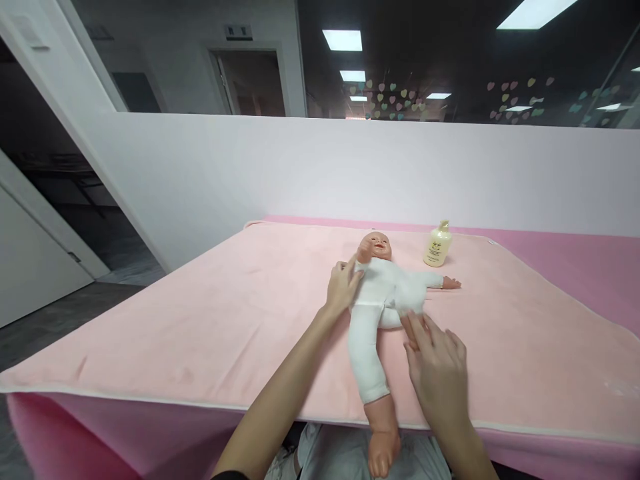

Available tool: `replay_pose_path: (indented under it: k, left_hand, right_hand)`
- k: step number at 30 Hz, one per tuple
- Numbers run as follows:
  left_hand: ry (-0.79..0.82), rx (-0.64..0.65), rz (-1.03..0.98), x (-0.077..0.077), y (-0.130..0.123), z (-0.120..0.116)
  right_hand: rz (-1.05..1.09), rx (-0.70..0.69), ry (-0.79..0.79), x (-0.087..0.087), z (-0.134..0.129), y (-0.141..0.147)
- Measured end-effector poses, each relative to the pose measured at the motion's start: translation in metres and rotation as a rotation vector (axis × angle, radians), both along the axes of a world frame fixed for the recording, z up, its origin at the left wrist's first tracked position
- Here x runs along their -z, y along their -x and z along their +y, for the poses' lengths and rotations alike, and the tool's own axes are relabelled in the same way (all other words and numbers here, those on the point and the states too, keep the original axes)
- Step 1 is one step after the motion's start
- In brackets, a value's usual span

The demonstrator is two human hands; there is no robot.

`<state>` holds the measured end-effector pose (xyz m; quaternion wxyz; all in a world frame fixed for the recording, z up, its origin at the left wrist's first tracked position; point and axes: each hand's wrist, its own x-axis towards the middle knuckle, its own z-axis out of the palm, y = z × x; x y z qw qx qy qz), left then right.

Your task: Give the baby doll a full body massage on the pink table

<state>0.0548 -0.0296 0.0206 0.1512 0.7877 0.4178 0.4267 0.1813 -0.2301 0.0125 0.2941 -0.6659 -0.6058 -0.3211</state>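
Observation:
A baby doll (377, 287) in a white cloth suit lies on its back on the pink blanket (225, 313), head away from me. One leg reaches over the blanket's near edge; the other is bent up, and my right hand (437, 363) is at its lower end, fingers slightly apart and partly blurred. What the right hand grips, if anything, is hidden. My left hand (344, 285) is at the doll's left-side arm in view, fingers curled around it beside the shoulder. The doll's other arm stretches out to the right.
A pale yellow pump bottle (437, 245) stands on the blanket behind the doll's outstretched arm. A white wall (310, 170) with a window above it rises behind the table. A white door (40, 247) is at the far left.

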Motion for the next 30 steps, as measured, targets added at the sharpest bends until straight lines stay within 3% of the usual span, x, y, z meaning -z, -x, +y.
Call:
replay_pose_path:
  k: [3, 5, 8, 13, 16, 19, 25, 28, 30]
  left_hand:
    - [-0.115, 0.038, 0.270, -0.003, -0.004, -0.012]
    - [-0.095, 0.018, 0.310, -0.006, -0.004, -0.014]
    - [0.013, -0.024, 0.218, -0.007, 0.001, -0.009]
    - [0.199, -0.059, -0.169, -0.001, 0.008, 0.011]
    - [0.278, -0.047, -0.327, 0.003, 0.009, 0.018]
    - [0.214, -0.062, -0.286, 0.002, 0.007, 0.012]
    - [-0.127, 0.063, 0.275, -0.003, -0.002, -0.013]
    - [-0.110, 0.055, 0.298, -0.003, -0.002, -0.014]
    - [-0.054, 0.038, 0.235, -0.003, 0.000, -0.012]
  right_hand:
    - [0.053, 0.029, 0.054, -0.016, 0.036, 0.003]
    - [0.059, 0.028, 0.047, -0.015, 0.040, 0.004]
    - [0.021, -0.011, -0.034, 0.004, 0.011, 0.004]
    - [-0.034, -0.025, -0.094, 0.059, -0.060, 0.001]
    - [-0.014, -0.002, -0.086, 0.071, -0.072, -0.004]
    - [-0.067, -0.028, -0.106, 0.055, -0.055, -0.006]
    - [-0.031, 0.015, -0.072, 0.004, 0.023, -0.001]
    - [0.000, 0.027, -0.038, -0.003, 0.040, -0.001]
    - [-0.014, 0.004, -0.057, -0.001, 0.031, -0.004]
